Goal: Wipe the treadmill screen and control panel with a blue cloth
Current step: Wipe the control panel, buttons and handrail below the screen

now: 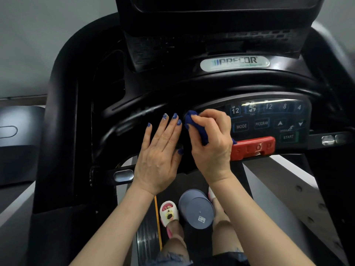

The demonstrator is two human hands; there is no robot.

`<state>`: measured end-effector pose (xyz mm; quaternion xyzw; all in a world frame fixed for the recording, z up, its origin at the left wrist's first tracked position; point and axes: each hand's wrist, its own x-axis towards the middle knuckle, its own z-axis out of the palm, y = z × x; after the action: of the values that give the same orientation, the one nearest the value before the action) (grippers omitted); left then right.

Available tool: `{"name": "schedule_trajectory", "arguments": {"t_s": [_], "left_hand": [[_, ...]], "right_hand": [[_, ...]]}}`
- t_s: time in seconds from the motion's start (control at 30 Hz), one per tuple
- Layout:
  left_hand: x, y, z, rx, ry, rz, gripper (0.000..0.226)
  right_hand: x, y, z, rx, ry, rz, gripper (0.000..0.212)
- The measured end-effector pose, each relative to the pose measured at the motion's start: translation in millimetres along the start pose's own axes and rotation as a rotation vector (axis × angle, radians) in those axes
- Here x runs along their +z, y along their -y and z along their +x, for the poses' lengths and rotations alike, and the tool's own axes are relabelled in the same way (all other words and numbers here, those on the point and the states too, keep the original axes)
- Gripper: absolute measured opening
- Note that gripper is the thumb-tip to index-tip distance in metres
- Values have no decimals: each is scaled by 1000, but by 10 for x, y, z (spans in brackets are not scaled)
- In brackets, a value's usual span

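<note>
The black treadmill console fills the view, with its dark screen (221, 4) at the top and the control panel (269, 120) with lit buttons at the right. My right hand (211, 143) is shut on a bunched blue cloth (196, 125), pressing it against the panel's left end beside the MODE button. My left hand (163, 150) lies flat with fingers spread on the dark left part of the console, touching nothing else. A red stop bar (253, 148) sits just right of my right hand.
A curved black handlebar (211, 87) arcs above the panel. Metal grip sensors (124, 175) sit on the lower bar. On the belt below stand my feet in slippers (169, 214) and a grey-blue round bucket (196, 208). Grey side rails flank the belt.
</note>
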<state>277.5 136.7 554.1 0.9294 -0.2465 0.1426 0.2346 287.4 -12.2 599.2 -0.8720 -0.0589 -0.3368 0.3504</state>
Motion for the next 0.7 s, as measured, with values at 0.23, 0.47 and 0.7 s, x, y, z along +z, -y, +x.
{"name": "schedule_trajectory", "arguments": {"t_s": [0.23, 0.47, 0.7], "left_hand": [[4, 11, -6, 1, 5, -17, 56], [-20, 2, -9, -10, -8, -32, 55], [-36, -14, -10, -29, -29, -57, 53]], "right_hand": [[51, 45, 161, -14, 50, 4, 10], [38, 26, 254, -9, 52, 31, 8], [25, -21, 89, -47, 24, 12, 8]]}}
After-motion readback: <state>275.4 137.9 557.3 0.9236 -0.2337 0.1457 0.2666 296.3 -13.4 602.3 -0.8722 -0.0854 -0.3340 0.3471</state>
